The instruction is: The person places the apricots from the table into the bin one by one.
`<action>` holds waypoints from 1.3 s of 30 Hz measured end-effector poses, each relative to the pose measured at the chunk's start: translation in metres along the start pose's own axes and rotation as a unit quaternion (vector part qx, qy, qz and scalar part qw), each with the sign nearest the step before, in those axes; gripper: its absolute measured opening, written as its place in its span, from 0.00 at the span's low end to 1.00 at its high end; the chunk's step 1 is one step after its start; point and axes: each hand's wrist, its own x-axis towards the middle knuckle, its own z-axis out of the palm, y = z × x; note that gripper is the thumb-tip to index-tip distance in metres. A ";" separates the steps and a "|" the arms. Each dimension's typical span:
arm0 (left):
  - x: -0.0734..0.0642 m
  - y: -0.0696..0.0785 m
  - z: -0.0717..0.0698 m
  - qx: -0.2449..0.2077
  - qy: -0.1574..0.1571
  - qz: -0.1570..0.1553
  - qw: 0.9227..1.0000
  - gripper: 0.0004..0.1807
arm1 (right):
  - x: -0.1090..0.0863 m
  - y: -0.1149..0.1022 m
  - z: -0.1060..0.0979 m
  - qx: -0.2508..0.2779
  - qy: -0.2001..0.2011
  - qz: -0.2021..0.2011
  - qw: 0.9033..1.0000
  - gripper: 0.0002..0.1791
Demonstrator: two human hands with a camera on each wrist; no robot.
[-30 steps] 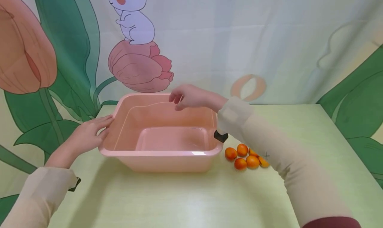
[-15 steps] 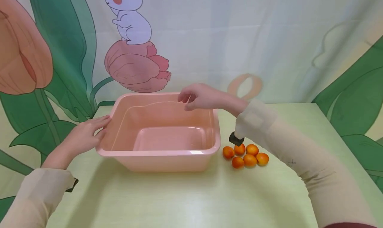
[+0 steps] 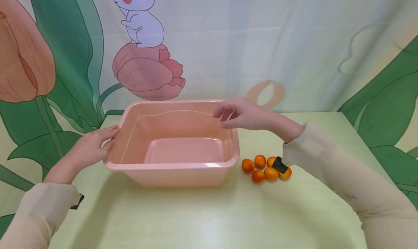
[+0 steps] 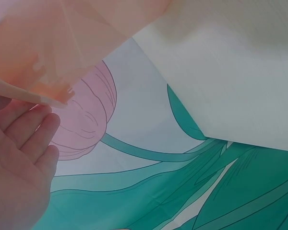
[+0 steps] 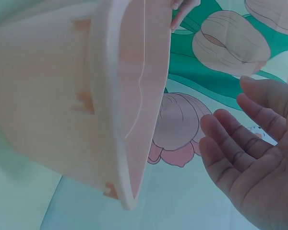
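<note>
In the head view a pink rectangular plastic basin stands upright on the table, its inner floor in sight. My left hand is at the basin's left rim, with fairly straight fingers touching it; the left wrist view shows these fingers just under the rim. Over the basin's back right corner hangs my right hand, holding nothing, with its fingers loosely bent. In the right wrist view the right hand is apart from the basin wall.
Several small orange-red fruits lie in a group right of the basin, partly behind the black wrist strap. The pale green table meets a hanging cloth printed with tulips and a white animal behind the basin.
My right hand has moved to the right along the basin's back rim and slightly lower. The left hand keeps its place at the left rim. The view has shifted slightly.
</note>
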 end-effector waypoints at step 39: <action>0.000 0.001 -0.002 0.010 0.001 0.006 1.000 0.27 | -0.061 0.112 0.033 0.109 0.024 0.119 0.987 0.18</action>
